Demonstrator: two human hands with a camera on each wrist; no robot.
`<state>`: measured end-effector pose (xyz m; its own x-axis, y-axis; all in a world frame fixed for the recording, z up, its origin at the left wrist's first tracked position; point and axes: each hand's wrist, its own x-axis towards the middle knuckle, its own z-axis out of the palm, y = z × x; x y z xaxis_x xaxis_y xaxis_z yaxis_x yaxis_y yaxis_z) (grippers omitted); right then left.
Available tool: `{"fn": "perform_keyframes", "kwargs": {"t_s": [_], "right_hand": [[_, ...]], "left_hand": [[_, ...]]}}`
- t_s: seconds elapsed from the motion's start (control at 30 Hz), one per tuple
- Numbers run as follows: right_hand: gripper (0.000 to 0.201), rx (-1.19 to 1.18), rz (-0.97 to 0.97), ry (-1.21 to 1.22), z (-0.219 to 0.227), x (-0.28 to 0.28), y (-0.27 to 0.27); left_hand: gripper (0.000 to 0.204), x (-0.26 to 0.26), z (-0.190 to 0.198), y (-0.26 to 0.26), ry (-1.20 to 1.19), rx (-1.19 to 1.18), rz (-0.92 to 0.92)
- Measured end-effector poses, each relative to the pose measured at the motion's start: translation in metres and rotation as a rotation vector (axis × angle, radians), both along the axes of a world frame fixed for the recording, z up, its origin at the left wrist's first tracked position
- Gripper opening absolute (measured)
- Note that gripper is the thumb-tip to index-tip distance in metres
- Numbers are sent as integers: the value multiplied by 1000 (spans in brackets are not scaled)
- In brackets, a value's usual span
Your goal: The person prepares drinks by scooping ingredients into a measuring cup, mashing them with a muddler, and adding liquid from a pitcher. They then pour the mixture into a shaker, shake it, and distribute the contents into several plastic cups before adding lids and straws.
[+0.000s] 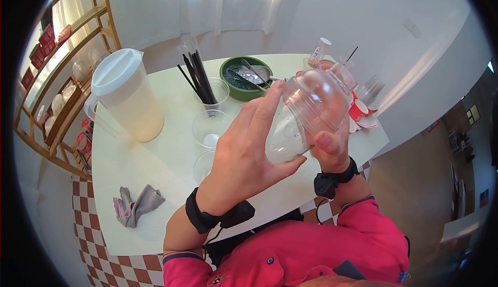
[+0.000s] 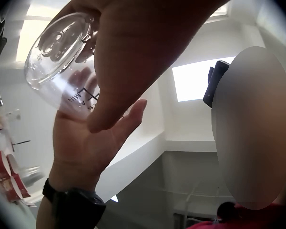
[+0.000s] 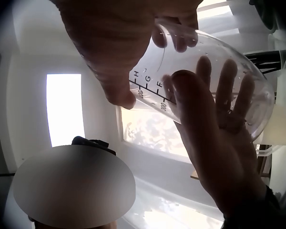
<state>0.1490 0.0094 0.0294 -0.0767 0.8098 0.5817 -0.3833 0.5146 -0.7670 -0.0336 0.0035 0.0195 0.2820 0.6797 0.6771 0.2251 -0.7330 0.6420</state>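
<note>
Both hands hold a clear plastic cocktail shaker (image 1: 316, 98), tilted over the table's near right part. Black scale marks and letters show on its wall in the right wrist view, and droplets cling to it. My left hand (image 1: 246, 142) grips the rounded base end, with the thumb on one side and the fingers spread behind the clear wall. My right hand (image 1: 334, 144) grips the other end, its thumb (image 1: 326, 141) on the near side and its fingers curled round the far side. A narrower clear top (image 1: 344, 74) shows beyond the right hand.
On the white table (image 1: 176, 173) stand a lidded pitcher (image 1: 124, 98) of pale liquid, clear cups (image 1: 210, 129), black straws (image 1: 199, 79) in a container, and a green bowl (image 1: 231, 90) with spoons. A grey cloth (image 1: 137, 204) lies near left; red paper cups (image 1: 358, 110) sit right.
</note>
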Motion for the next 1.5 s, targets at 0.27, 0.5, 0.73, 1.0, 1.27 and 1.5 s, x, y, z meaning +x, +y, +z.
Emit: {"fn": "perform_keyframes", "kwargs": {"t_s": [0.27,0.5,0.73,1.0,1.27,1.5], "right_hand": [[97,148,-250,-184,19,65,-2],[96,-517,-187,-663,-28,129,-13],[82,-256,-378,-1439,-45,135,12],[74,-181,-264,-1692,-40,121,53],[74,-111,-113,-2082,-25,97,73],[87,-114,-11,-2239,-27,76,89]], "left_hand": [[115,-13,3,7,-5,-110,-25],[117,-33,13,8,-208,-128,62],[118,-37,16,4,-185,-121,58],[118,-46,23,-1,-201,-91,150],[118,-52,29,-1,-215,-121,227],[119,-54,29,-1,-235,-91,239]]}}
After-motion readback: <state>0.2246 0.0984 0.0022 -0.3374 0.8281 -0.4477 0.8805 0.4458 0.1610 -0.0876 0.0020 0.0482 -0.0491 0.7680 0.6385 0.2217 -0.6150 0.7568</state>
